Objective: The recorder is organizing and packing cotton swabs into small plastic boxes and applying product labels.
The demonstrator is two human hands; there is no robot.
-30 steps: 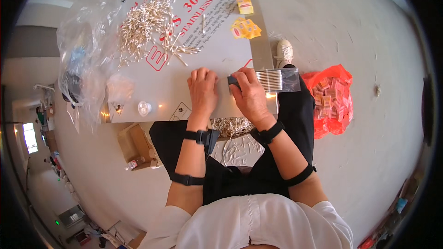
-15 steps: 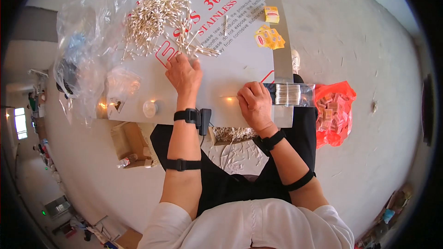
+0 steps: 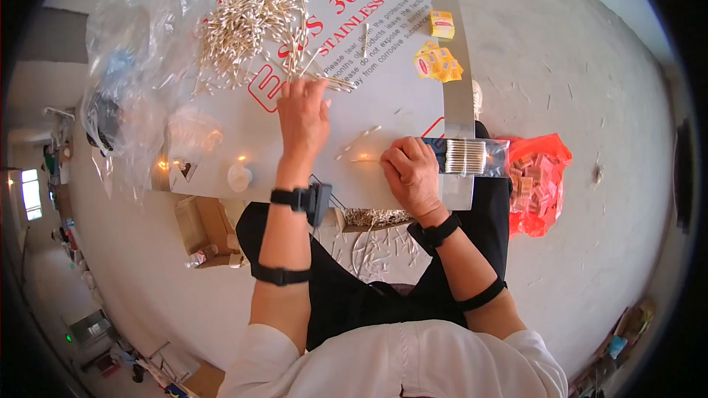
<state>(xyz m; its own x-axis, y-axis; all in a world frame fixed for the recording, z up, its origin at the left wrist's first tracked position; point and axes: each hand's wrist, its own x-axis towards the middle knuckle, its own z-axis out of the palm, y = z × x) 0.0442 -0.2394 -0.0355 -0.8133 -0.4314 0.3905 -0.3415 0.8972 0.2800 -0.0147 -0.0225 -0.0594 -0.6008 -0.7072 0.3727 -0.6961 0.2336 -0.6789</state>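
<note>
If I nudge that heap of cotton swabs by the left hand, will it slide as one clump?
Probably not. The heap of cotton swabs lies loose, with strays near the left hand, so it would likely scatter. The thin round sticks look light and may roll on the smooth sheet.

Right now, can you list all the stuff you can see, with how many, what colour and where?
table: one, grey-white sheet with red print, in front of the person
swabs: a big pile, white, far left part of the table
loose swabs: a few, white, between the hands
swab pack: one, clear with white swabs inside, at the table's right edge
yellow packets: a small heap plus one apart, far right of the table
clear bag: one, crumpled, left edge of the table
red bag: one, on the floor at right
box: one, brown, on the floor under the table's left side
left hand: reaching to the swabs
right hand: on the swab pack's end
</note>
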